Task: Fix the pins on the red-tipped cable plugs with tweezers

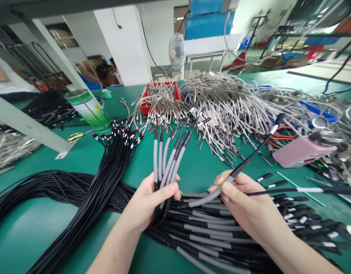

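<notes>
Several black cables with grey corrugated sleeves (175,158) stand upright in my left hand (157,198), whose fingers are wrapped round them. My right hand (241,198) pinches one more sleeved cable (244,163) between thumb and fingers; its black end with a white label points up and right. Below both hands lies a pile of similar sleeved cables (209,232), their labelled ends spread to the right. A bundle of thin black cables (107,182) lies left of my left hand, its small connectors at the top.
Grey cables (221,102) are heaped at the back, beside a red bin (177,91). A green can (90,110) and scissors (78,136) are at left, a pink bottle (301,152) at right. A person's arm (0,72) shows far left.
</notes>
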Motion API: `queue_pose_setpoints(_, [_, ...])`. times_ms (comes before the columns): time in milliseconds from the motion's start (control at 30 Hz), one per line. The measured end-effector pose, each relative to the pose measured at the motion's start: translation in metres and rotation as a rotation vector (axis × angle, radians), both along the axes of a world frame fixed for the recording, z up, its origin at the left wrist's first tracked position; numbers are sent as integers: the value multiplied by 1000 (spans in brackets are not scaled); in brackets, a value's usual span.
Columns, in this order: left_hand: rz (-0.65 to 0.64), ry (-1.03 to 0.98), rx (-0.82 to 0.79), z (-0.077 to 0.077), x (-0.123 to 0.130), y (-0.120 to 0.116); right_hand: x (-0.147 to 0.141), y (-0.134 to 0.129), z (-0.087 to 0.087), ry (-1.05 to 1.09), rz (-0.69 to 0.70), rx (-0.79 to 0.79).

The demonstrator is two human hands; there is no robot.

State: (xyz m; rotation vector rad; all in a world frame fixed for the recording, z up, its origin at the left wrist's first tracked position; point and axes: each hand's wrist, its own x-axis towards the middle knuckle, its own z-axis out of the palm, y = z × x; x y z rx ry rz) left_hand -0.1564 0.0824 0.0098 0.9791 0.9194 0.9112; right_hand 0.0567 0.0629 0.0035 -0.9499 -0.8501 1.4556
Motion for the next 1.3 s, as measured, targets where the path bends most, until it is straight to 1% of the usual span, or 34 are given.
queue_pose_setpoints(167, [3, -10, 30, 0, -1, 1, 1, 1, 2, -5, 4, -5])
queue_pose_setpoints(333, [-6, -158, 26, 0, 0, 2, 4, 3, -4, -9, -1, -25])
queue_pose_setpoints(433, [10, -180, 22, 2, -1, 2, 5, 5, -5, -15, 5, -30])
queue_pose_setpoints(600, [20, -213, 27, 6, -4, 0, 5, 6, -2, -50, 12, 37])
queue_pose_setpoints(733, [22, -203, 20, 6, -6, 0, 3, 5, -3, -122, 49, 121])
queue_pose_setpoints(867, [30, -185, 18, 6, -5, 0, 5, 2, -6, -224, 106, 161])
queue_pose_setpoints(1000, [37, -180, 17, 7, -3, -1, 8, -2, -6, -313, 116, 155])
queue_pose_setpoints(1133, [36, -149, 22, 8, -2, -1, 9, -6, -5, -343, 82, 105])
queue_pose_setpoints(1200, [8, -111, 20, 8, -3, -2, 7, -6, -3, -312, 50, 76])
queue_pose_setpoints(1300, [-129, -39, 47, 8, -4, -3, 4, -7, 1, -220, 30, 58])
